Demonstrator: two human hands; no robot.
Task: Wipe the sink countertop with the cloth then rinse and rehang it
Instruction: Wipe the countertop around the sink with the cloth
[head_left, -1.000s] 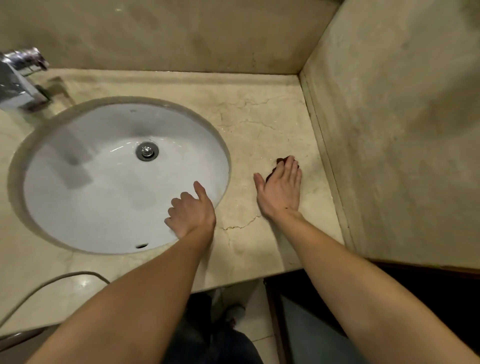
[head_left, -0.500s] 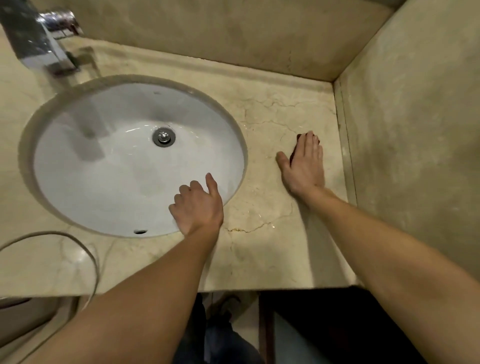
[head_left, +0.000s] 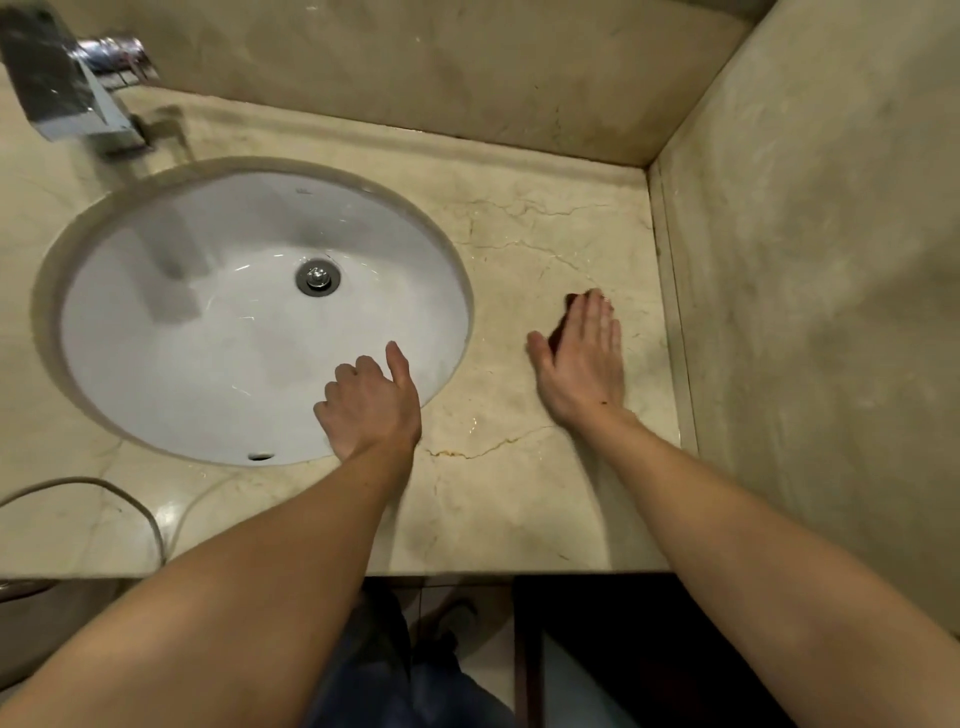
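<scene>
A dark cloth (head_left: 570, 306) lies flat on the beige marble countertop (head_left: 519, 499), right of the white oval sink (head_left: 208, 332). My right hand (head_left: 584, 364) presses flat on the cloth with fingers stretched out, so only a dark edge shows past the fingertips and by the thumb. My left hand (head_left: 371, 402) rests on the sink's front right rim, fingers curled loosely over the edge and holding nothing.
A chrome tap (head_left: 67, 88) stands at the back left above the basin, with the drain (head_left: 318, 278) in the middle. Marble walls close the back and the right side. A thin cable (head_left: 130, 504) curves over the front left of the counter.
My right hand with the cloth has slid a little along the counter near the right wall. My left hand stays on the sink rim. The view has tilted back and left.
</scene>
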